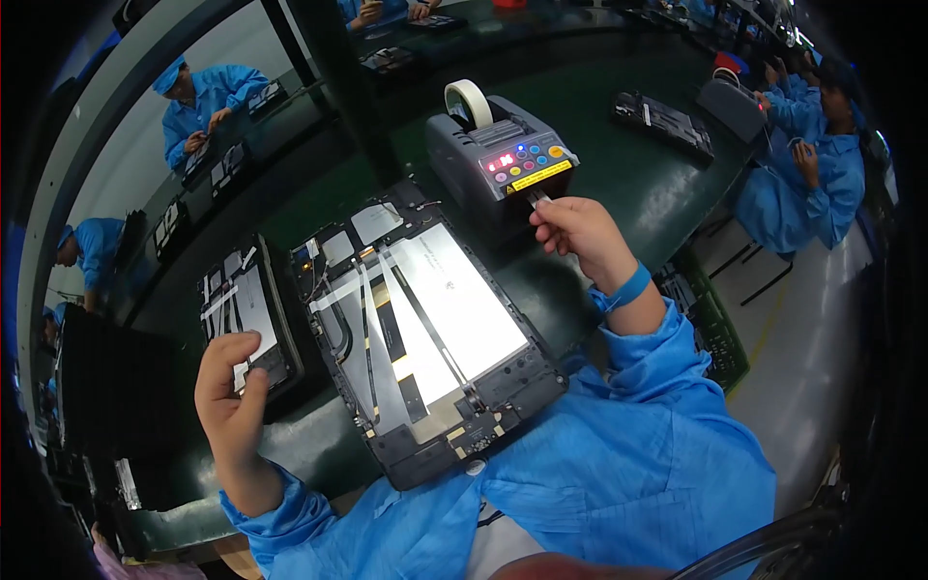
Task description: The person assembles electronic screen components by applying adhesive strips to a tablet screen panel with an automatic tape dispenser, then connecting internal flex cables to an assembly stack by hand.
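An opened tablet [440, 309] with silver batteries, ribbon cables and a circuit board showing lies tilted in front of me, its near end by my body. My right hand [580, 232], with a blue band on the wrist, pinches a short strip of tape [537, 198] at the front outlet of a grey tape dispenser [498, 155]. A roll of pale tape [468, 103] stands on top of the dispenser. My left hand [230, 391] is raised over the near end of a second opened tablet [253, 300], thumb and curled index finger apart, with nothing visible between them.
Another opened device [662, 126] lies on the dark green table [599, 184] at the far right, near a second dispenser [735, 108]. A green crate [710, 329] sits below the table's right edge. A metal frame stands at left. Co-workers in blue sit around.
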`<state>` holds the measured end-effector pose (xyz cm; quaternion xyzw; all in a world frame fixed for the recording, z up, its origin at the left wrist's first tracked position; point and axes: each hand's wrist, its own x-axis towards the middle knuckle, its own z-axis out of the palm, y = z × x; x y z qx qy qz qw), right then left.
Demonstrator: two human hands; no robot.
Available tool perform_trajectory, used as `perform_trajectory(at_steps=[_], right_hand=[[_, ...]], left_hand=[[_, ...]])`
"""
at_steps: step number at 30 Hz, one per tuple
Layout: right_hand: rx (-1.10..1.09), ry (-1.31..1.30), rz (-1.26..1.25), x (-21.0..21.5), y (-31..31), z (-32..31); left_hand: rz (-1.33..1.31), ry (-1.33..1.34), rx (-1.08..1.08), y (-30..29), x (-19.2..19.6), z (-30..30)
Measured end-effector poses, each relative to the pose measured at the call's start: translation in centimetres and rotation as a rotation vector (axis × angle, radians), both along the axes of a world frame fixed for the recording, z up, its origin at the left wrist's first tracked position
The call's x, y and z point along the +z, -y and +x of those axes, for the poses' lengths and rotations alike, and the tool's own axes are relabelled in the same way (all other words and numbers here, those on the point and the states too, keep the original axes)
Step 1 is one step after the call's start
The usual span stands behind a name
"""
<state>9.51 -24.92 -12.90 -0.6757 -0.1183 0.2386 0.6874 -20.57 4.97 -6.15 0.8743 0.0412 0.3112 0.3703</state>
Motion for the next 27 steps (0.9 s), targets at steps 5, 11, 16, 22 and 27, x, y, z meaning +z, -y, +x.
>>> perform_trajectory(at_steps=[5,11,16,22,27], right_hand=[[0.1,0.048,0.11,1.8,0.5,-2.7],[0.685,1.058,0.094,9.2,0.1,-9.3],[0.845,1.251,0.051,10.5,-2.3,-11.1],[0.749,1.251,0.037,10.3,-3.3,-11.0],[0.484,1.261,-0.079,11.1,-4.1,-10.8]], left_hand=[[0.145,0.068,-0.169,3.3,1.5,2.2],[0.202,0.093,-0.348,8.3,3.5,4.9],[0.186,0.052,-0.44,10.4,3.2,5.8],[0.212,0.158,-0.37,10.0,3.4,5.3],[0.271,0.212,-0.221,8.7,2.6,4.3]])
